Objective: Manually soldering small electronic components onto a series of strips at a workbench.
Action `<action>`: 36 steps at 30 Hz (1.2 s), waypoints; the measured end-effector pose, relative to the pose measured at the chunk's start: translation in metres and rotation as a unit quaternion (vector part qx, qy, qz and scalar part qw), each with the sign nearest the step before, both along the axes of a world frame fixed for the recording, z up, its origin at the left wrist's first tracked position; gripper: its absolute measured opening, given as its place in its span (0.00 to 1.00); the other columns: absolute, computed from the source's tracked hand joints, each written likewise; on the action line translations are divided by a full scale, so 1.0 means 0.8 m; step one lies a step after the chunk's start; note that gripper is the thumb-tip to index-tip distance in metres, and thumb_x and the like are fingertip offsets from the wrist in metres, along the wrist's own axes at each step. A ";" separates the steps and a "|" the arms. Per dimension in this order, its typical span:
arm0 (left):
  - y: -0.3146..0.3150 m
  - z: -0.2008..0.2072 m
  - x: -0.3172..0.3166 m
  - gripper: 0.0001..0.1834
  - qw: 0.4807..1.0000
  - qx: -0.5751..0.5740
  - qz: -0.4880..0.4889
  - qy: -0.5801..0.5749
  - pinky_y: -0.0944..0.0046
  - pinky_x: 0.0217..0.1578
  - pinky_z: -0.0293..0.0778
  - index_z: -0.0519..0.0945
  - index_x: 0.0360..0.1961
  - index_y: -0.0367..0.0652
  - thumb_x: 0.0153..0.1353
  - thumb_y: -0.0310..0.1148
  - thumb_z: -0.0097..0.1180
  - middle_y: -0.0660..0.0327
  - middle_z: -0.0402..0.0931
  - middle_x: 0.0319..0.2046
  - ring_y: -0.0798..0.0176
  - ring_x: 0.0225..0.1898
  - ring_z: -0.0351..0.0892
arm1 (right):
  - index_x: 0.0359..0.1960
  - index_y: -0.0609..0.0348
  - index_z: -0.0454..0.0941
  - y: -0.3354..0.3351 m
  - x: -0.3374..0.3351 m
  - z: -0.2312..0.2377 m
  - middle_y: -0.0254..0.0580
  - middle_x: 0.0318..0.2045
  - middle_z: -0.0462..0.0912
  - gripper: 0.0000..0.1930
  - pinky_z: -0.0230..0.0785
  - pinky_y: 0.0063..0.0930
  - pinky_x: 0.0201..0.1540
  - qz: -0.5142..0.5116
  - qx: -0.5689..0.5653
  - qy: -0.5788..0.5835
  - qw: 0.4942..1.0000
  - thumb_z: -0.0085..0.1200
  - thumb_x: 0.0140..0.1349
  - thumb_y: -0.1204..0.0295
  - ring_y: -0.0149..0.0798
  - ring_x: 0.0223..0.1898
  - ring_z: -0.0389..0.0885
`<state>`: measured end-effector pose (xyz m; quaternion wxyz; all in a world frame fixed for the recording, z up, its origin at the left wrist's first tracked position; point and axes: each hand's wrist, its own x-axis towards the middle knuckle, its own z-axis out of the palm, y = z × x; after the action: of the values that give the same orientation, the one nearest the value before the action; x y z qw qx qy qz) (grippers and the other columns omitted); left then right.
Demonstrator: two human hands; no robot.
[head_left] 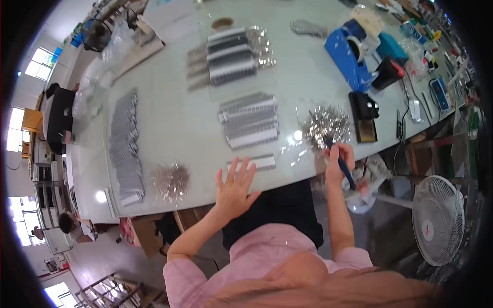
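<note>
While the left hand (233,187) is being spread flat, holding nothing, a blue-handled tool (341,163) is being gripped in the right hand (337,156), best steadied toward the silver pile (326,124) at twelve o'clock.

The worktop (174,128) is pale grey-green. Silver-and-grey striped strips (249,121) lie in rows beside glittering silver piles (326,124). The tool (343,167) is dark blue, the tape dispenser (350,55) bright blue, the fan (437,219) white, the sleeves (195,256) pink.
</note>
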<state>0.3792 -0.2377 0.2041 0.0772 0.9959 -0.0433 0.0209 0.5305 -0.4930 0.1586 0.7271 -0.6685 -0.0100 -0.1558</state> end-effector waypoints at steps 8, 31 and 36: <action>-0.063 0.000 0.025 0.34 0.996 -0.085 0.023 -0.026 0.31 0.62 0.40 0.69 0.64 0.52 0.57 0.48 0.60 0.55 0.52 0.71 0.49 0.73 0.44 | 0.42 0.64 0.72 0.005 -0.007 -0.008 0.39 0.30 0.78 0.06 0.73 0.22 0.32 0.017 -0.013 -0.018 1.000 0.52 0.65 0.79 0.31 0.26 0.80; -0.002 -0.017 -0.019 0.32 0.998 -0.029 -0.012 -0.047 0.39 0.65 0.43 0.73 0.61 0.60 0.53 0.45 0.63 0.59 0.63 0.66 0.53 0.69 0.57 | 0.35 0.65 0.75 -0.041 -0.082 0.038 0.41 0.23 0.80 0.06 0.74 0.21 0.27 0.123 -0.136 0.025 0.983 0.59 0.56 0.82 0.30 0.23 0.82; -0.006 -0.027 -0.017 0.31 0.996 -0.021 -0.011 -0.081 0.43 0.65 0.46 0.74 0.60 0.61 0.53 0.45 0.64 0.60 0.66 0.64 0.56 0.67 0.61 | 0.33 0.62 0.77 -0.040 -0.090 0.082 0.40 0.22 0.80 0.07 0.69 0.22 0.24 0.187 -0.262 -0.020 0.947 0.62 0.54 0.80 0.29 0.23 0.81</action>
<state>0.3652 -0.2425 0.1824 0.0941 0.9885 -0.0602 0.1018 0.4586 -0.5249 0.2243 0.5425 -0.8181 -0.1897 -0.0218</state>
